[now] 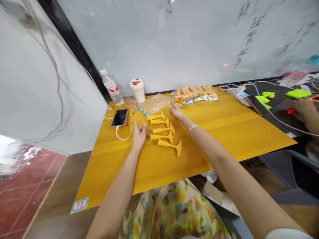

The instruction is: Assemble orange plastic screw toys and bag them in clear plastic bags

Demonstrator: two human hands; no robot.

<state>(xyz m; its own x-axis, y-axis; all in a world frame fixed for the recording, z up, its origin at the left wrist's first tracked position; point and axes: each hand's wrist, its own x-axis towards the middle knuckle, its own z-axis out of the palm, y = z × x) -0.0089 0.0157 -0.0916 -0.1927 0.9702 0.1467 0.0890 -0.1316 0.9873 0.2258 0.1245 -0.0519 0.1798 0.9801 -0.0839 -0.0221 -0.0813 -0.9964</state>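
Observation:
Several yellow plastic screw-shaped pieces [164, 133] lie in a row on the yellow wooden table [224, 132]. My left hand [139, 134] rests flat on the table just left of the row, fingers stretched out and holding nothing. My right hand [176, 111] reaches past the row's far end, fingers extended, close to an empty clear plastic bag [156, 103]. Behind it lies a sealed bag of more yellow pieces [193, 93].
A phone [119, 118] with a white cable, a water bottle [111, 87] and a white cup [138, 90] stand at the table's far left. Another person's hand [304, 105] works at a dark desk on the right, among green pieces [297, 93] and cables.

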